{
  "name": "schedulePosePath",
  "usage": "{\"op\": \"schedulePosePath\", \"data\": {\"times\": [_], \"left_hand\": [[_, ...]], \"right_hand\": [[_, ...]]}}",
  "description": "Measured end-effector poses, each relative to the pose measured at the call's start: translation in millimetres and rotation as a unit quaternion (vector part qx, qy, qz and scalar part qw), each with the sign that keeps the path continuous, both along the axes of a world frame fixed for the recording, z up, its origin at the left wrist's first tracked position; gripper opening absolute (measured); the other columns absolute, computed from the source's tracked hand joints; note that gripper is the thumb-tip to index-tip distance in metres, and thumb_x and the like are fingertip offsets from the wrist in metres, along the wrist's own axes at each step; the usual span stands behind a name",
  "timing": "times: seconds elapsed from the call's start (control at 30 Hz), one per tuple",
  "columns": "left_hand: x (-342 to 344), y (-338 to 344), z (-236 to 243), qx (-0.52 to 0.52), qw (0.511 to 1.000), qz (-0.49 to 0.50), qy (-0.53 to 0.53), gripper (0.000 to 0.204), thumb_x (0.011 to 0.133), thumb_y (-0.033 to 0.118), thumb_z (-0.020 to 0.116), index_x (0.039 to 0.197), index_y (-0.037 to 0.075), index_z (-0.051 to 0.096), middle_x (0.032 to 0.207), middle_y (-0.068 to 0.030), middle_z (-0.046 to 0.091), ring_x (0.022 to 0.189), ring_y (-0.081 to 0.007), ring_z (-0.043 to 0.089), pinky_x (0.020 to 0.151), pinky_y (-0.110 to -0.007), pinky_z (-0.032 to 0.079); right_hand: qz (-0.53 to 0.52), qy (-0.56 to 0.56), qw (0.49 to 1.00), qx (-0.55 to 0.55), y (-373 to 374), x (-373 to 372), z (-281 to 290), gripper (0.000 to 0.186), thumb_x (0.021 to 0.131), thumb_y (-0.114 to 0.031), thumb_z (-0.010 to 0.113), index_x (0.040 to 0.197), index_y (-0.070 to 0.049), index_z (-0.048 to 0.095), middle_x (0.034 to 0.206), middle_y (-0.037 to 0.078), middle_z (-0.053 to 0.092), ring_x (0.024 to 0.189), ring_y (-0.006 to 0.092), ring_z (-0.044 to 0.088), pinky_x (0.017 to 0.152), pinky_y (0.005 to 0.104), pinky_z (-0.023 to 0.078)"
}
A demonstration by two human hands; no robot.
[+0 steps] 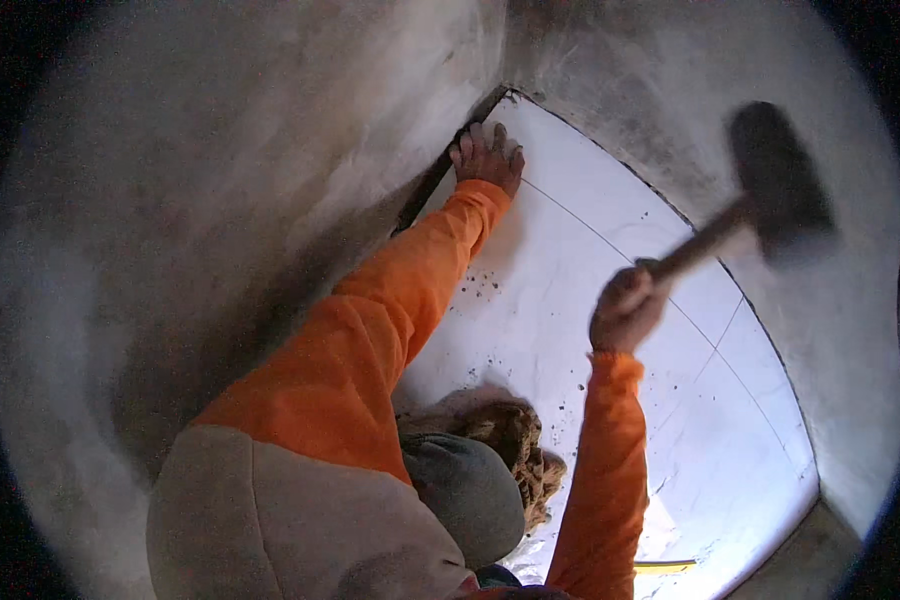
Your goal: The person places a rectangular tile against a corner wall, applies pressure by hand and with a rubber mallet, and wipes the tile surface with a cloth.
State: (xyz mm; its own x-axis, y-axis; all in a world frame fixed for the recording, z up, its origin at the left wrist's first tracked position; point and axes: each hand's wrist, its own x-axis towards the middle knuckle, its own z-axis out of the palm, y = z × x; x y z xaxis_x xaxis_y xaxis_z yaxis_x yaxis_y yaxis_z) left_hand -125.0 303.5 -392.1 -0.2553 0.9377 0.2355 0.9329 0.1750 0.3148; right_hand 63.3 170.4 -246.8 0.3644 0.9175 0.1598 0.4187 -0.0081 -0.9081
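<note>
White floor (pixel 560 290): we look down on a pale, smooth surface crossed by thin dark lines (pixel 590 229), narrowing to a corner at its far end.
Left hand (pixel 487 160): we rest it palm down on the white floor, close to its far corner and beside its left edge. Our fingers are straight and slightly fanned, wrapped around nothing.
Right hand (pixel 628 312): we hold it raised over the right half of the white floor, fingers curled tightly around a wooden-looking handle (pixel 700 240).
Mallet (pixel 778 185): it is in our right hand, lifted clear of the white floor, its dark, blocky head seen past the floor's right edge. The head is a little blurred.
Sleeves: we wear orange on both arms. The left sleeve (pixel 320 360) slants across the white floor's left edge; the right sleeve (pixel 605 460) rises over its near part.
Brown cloth (pixel 510 440): it lies bunched on the near part of the white floor, next to a rounded dark grey shape (pixel 465 495) that partly hides it.
Crumbs (pixel 480 286): small dark bits lie scattered on the white floor.
Walls: a rough grey left wall (pixel 200 180) and right wall (pixel 620 80) border the white floor; a dark gap (pixel 425 200) runs along its left edge.
Yellow-edged strip (pixel 666 567): it lies at the white floor's near end; we cannot tell what it is.
</note>
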Motion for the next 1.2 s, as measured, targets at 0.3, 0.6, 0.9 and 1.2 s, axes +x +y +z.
{"op": "schedulePosePath", "data": {"times": [0.3,0.6,0.9,1.2], "left_hand": [[-21.4,-6.6,-1.4,-0.043,0.998,0.033,0.031,0.059,0.08,0.051,0.05,0.126,0.015,0.048,0.126,-0.0193,0.039,0.109,-0.0349,0.038,0.086,-0.049,0.029],[-25.4,-3.7,-13.4,0.013,0.998,0.035,0.049,0.06,0.078,0.052,0.05,0.126,0.016,0.049,0.125,-0.0208,0.039,0.112,-0.0379,0.036,0.088,-0.053,0.028],[-55.2,-4.0,-50.4,-0.048,0.999,0.02,0.012,0.047,0.083,0.048,0.047,0.12,0.02,0.053,0.13,-0.0112,0.041,0.119,-0.0391,0.032,0.094,-0.056,0.027],[-20.6,-8.9,-1.3,0.029,0.999,0.005,0.015,0.055,0.079,0.045,0.053,0.124,0.013,0.049,0.13,-0.0215,0.034,0.112,-0.0379,0.035,0.09,-0.052,0.028]], "right_hand": [[-0.004,0.068,0.997,-0.038,5.0,-57.4,-13.4,0.036,0.095,-0.034,0.038,0.085,-0.002,0.05,0.062,0.016,0.048,0.056,0.0377,0.049,0.054,0.0382,0.043],[0.022,-0.09,0.993,0.079,18.2,-64.3,-13.0,0.038,0.096,-0.032,0.039,0.08,0.001,0.047,0.054,0.011,0.04,0.047,0.0272,0.043,0.047,0.0341,0.039],[0.085,-0.166,0.98,0.07,16.2,-68.0,1.2,0.038,0.097,-0.029,0.039,0.078,0.003,0.047,0.058,0.014,0.046,0.048,0.027,0.04,0.046,0.0357,0.036],[0.016,-0.138,0.986,-0.089,11.0,-45.1,-48.3,0.038,0.094,-0.034,0.041,0.082,0.0,0.052,0.061,0.023,0.053,0.058,0.0348,0.055,0.052,0.0396,0.043]]}}
